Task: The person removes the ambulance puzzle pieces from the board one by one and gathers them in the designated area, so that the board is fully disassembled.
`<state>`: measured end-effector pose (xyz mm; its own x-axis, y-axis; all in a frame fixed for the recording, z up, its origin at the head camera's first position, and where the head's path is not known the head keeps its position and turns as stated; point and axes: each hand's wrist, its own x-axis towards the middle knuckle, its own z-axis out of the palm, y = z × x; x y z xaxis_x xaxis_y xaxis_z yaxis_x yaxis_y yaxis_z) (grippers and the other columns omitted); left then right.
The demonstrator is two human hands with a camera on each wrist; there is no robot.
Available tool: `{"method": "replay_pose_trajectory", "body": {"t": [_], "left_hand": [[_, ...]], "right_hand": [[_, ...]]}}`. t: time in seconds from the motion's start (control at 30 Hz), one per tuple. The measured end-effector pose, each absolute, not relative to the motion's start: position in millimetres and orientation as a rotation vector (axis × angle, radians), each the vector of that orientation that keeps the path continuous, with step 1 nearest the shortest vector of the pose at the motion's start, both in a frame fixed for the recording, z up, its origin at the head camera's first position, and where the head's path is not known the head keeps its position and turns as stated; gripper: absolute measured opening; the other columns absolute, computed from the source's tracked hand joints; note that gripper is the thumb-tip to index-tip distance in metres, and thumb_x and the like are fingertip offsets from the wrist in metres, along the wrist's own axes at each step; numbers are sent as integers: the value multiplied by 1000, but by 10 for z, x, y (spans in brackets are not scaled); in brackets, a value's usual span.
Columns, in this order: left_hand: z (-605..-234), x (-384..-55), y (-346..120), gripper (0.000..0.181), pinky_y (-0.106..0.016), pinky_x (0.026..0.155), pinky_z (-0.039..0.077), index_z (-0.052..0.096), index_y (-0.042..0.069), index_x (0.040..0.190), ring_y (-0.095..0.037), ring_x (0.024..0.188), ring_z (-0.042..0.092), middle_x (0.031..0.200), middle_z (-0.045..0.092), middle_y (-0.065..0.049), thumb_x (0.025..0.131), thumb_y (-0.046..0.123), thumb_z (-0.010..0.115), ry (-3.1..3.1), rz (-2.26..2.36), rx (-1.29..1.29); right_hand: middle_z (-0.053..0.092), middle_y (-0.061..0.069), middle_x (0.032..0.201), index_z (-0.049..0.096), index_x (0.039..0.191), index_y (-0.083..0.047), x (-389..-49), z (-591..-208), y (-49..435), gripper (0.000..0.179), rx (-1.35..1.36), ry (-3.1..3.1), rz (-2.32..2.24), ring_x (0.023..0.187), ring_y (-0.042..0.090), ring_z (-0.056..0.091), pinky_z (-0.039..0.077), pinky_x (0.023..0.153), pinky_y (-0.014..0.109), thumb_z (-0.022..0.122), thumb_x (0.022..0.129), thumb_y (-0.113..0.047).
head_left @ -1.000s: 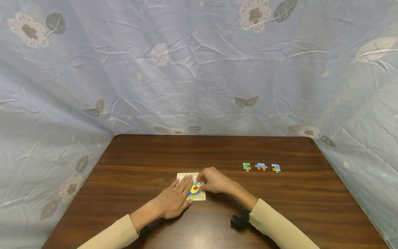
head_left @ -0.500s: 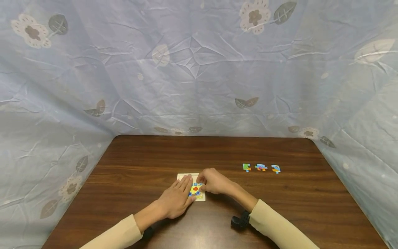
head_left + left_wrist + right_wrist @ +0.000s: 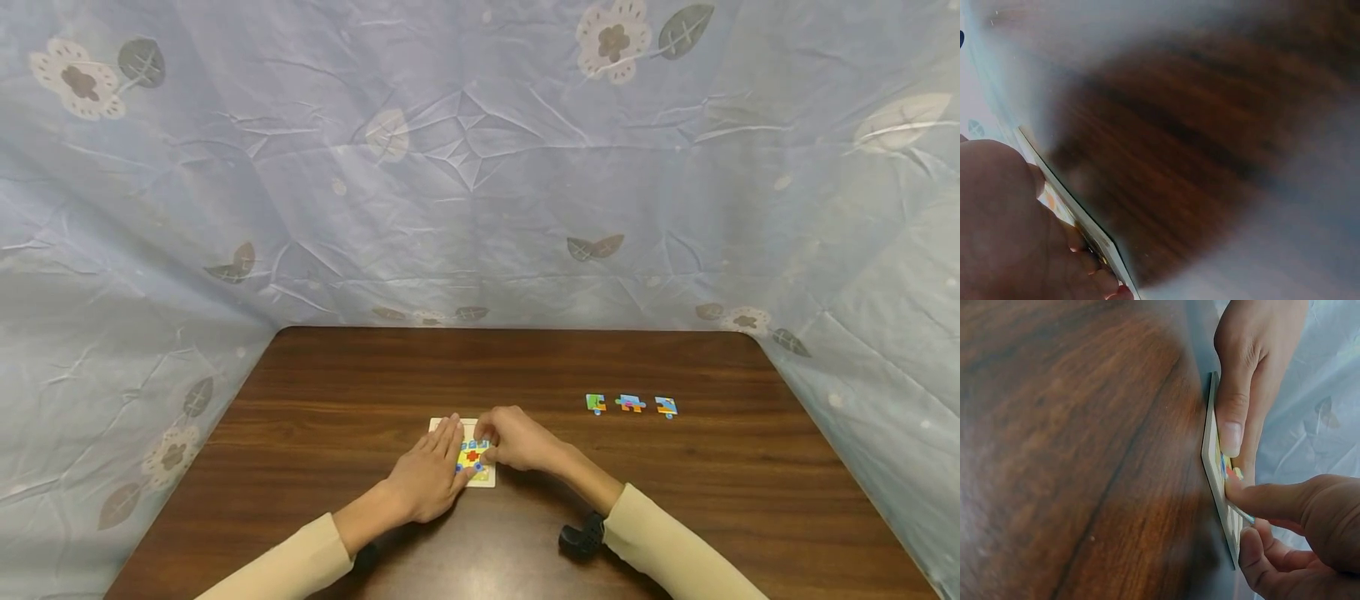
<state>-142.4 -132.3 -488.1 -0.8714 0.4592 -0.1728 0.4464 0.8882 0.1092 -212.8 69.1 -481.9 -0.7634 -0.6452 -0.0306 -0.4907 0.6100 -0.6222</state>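
A small jigsaw board (image 3: 491,481) with a pale frame lies on the table, showing part of a yellow vehicle with a red cross and blue wheels. My left hand (image 3: 424,478) rests over its left side, fingers straight and together, thumb on the lower part of the picture. At the board's right side, my right hand (image 3: 522,440) pinches a puzzle piece (image 3: 1246,515) between thumb and fingers. The right wrist view shows that piece tilted up from the board, its face mostly hidden by the fingers. In the left wrist view the left hand (image 3: 1007,231) covers most of the board.
Three loose puzzle pieces lie in a row farther back to the right: a green one (image 3: 595,402), a blue and orange one (image 3: 630,403) and another blue one (image 3: 666,406). The brown wooden table (image 3: 360,367) is bordered by a patterned fabric curtain (image 3: 480,208).
My left hand has shifted slightly right, its thumb moving from below the board's lower edge up onto the picture. My right hand stays almost in place, still pinching the piece.
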Motion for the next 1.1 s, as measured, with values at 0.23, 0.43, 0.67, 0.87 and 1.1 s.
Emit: {"method": "replay_pose_trajectory", "body": {"t": [0.23, 0.43, 0.67, 0.87, 1.1], "left_hand": [[-4886, -1436, -1319, 74, -49, 132, 30, 27, -4, 164, -36, 164, 23, 174, 21, -22, 113, 49, 36, 2866, 72, 699], [-4860, -1435, -1313, 74, -49, 132, 30, 27, -3, 164, -35, 164, 23, 174, 21, -22, 113, 50, 36, 2860, 46, 694], [-4851, -1430, -1299, 74, -48, 132, 30, 28, -4, 164, -35, 164, 24, 174, 22, -22, 113, 50, 37, 2863, 41, 684], [-4852, -1426, -1306, 74, -48, 132, 30, 27, -3, 164, -35, 164, 23, 175, 21, -22, 113, 50, 36, 2862, 32, 679], [-4847, -1421, -1320, 74, -48, 133, 29, 25, -3, 165, -35, 164, 21, 175, 19, -22, 114, 50, 33, 2854, 33, 698]], "right_hand": [[70, -1, 85, 74, 102, -10, -2088, -4846, 737, 22, -964, 2563, -1011, 75, 7, 62, 54, 66, 22, 81, 86, 3], [71, -3, 82, 75, 104, -11, -2037, -4872, 782, 20, -957, 2533, -1117, 73, 5, 61, 53, 66, 21, 78, 89, 2], [71, 1, 84, 74, 97, -8, -2014, -4824, 894, 14, -856, 2530, -1283, 72, 6, 63, 56, 64, 20, 81, 88, 0], [75, 4, 87, 78, 100, -7, -2005, -4698, 1101, 11, -804, 2550, -1337, 73, 10, 68, 58, 62, 22, 79, 91, -2], [77, 6, 94, 76, 108, -8, -2015, -4569, 1501, 17, -613, 2574, -1465, 83, 23, 76, 64, 70, 31, 80, 92, -7]]}}
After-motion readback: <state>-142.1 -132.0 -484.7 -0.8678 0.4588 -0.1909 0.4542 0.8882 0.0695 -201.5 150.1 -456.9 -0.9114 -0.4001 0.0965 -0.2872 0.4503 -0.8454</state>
